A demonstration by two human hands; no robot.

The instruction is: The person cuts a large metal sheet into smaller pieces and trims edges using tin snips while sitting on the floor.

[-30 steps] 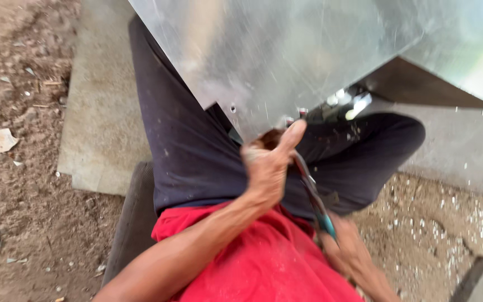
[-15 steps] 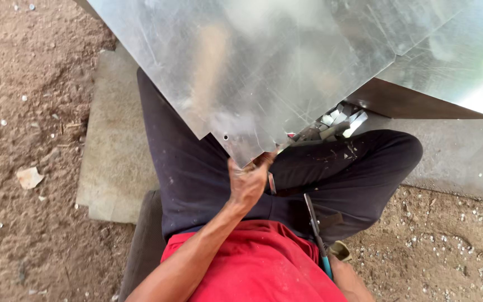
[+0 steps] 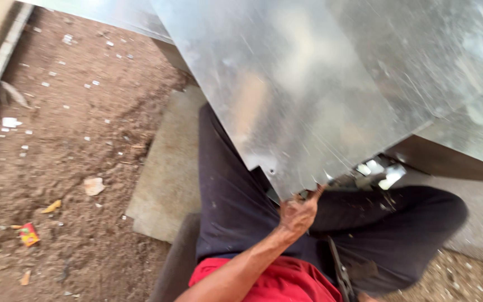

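Left hand [image 3: 299,214] on metal sheet [image 3: 320,95]
It grips the sheet's lower edge with closed fingers; the right hand is out of view.

Left hand [image 3: 299,213] raised, fingers curled in grip, forearm bare; right hand out of view.

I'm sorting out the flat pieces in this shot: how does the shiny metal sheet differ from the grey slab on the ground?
The metal sheet is bright and reflective; the grey slab is dull and matt. The sheet is raised over the person's lap, its lower corner at the left hand; the slab lies flat on the dirt ground, partly under the dark-trousered leg. The sheet shows far more area in view. Both are flat with straight edges.
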